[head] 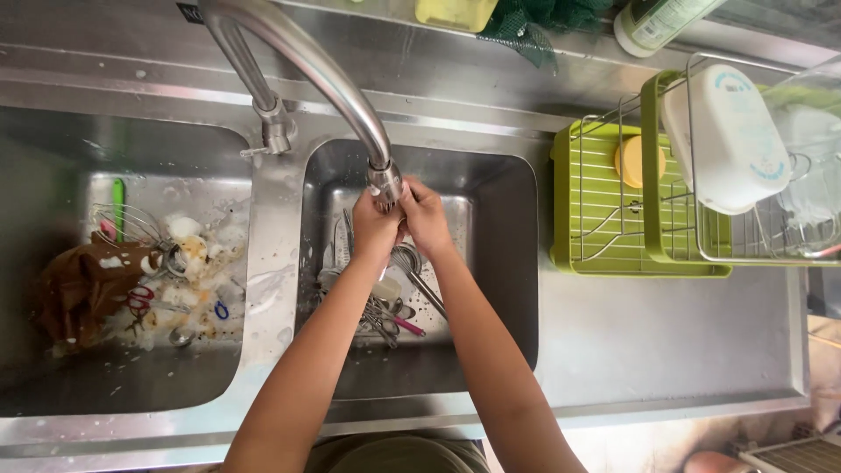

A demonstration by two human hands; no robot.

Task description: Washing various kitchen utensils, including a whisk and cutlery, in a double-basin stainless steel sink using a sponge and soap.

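Both hands meet under the spout of the curved faucet (382, 178) over the right sink basin (504, 263). The left hand (375, 228) and right hand (425, 217) press together, fingers curled inward (whether they pinch anything cannot be told). Both forearms reach straight forward above the utensils (390, 315) lying in the basin.

Brushed, dully shining steel sink (512, 289) and counter (666, 342); polished glossy metal tap (307, 66); wet bright metal cutlery (385, 315); glossy green plastic tray (565, 254) under thin wire rack (604, 201); smooth white plastic container (723, 140); coarse green mesh scourer (526, 26)
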